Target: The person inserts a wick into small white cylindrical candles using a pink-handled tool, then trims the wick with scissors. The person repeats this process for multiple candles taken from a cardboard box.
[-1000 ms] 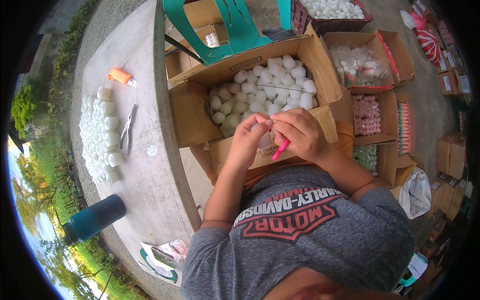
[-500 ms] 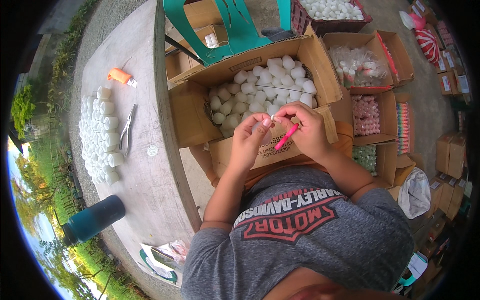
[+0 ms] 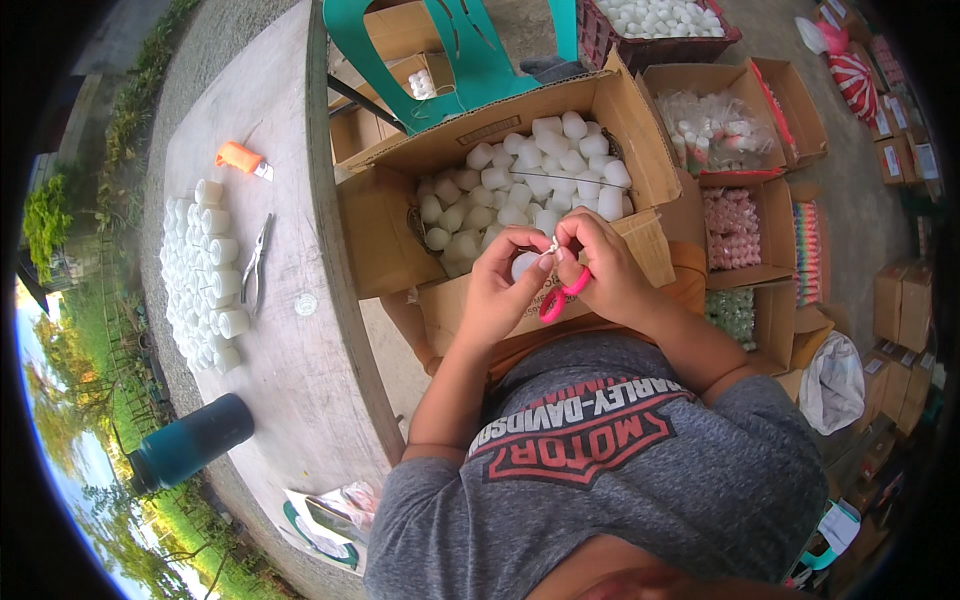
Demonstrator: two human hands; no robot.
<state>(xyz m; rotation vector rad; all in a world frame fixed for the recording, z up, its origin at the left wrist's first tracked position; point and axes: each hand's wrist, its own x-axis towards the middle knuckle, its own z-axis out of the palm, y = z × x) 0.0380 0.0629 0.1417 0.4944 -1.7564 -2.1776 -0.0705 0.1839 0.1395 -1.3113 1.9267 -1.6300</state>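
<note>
My left hand [image 3: 502, 285] is closed around a small white rounded cylinder [image 3: 523, 264], with thumb and forefinger pinched at a thin white cord [image 3: 552, 247] above it. The cord looks knotted or looped, and its far end is hidden by fingers. My right hand [image 3: 607, 270] pinches the same cord while also holding scissors with pink handles [image 3: 572, 288]. The handle rings hang below the fingers; the blades are hidden in the hand. Both hands meet over the near side of an open cardboard box [image 3: 385, 230] holding many similar white cylinders [image 3: 515, 195], with a thin dark rod lying across them.
On the grey table [image 3: 300, 400] at left are grouped white cylinders [image 3: 205, 280], pliers [image 3: 258, 265], an orange-handled cutter [image 3: 240, 157] and a dark teal bottle [image 3: 195, 440]. A green chair [image 3: 470, 60] stands behind the box. More filled cartons [image 3: 745, 230] line the right.
The scissors have turned so both pink handle rings show. My hands have shifted slightly toward me, and more of the white cylinder shows in my left hand.
</note>
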